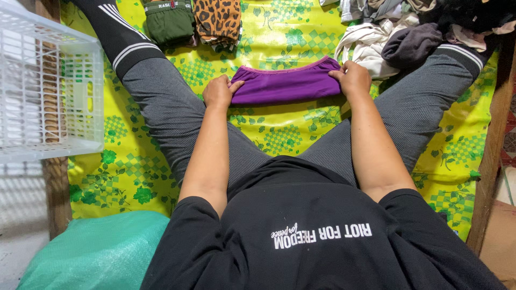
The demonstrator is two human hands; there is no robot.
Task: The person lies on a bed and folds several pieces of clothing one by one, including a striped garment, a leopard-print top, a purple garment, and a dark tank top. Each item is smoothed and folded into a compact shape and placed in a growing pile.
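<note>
Purple underwear (285,85) lies flat between the person's spread legs on a yellow mat with green flower print (279,134), folded into a wide band with a pink-edged top hem. The left hand (219,91) presses on its left end, thumb laid over the fabric and fingers curled on the edge; the right hand (352,78) presses on its right end, knuckles up, so its fingertips are hidden beneath the hand. Each grip is a narrow pinch-and-press on the cloth; how much fabric is caught under the fingers cannot be made out.

Beyond the garment, at the top edge, sit a folded dark green piece (169,21) and a folded leopard-print piece (217,20), both cut off by the frame. At upper right a heap of unfolded clothes (398,32) in white, grey and dark tones spills over the right knee; single items in it are hard to separate. A white plastic basket (48,91) stands at left, partly out of view, with a wooden plank (54,188) behind its mesh. A green woven sack (97,249) shows at lower left, its lower part cut off.
</note>
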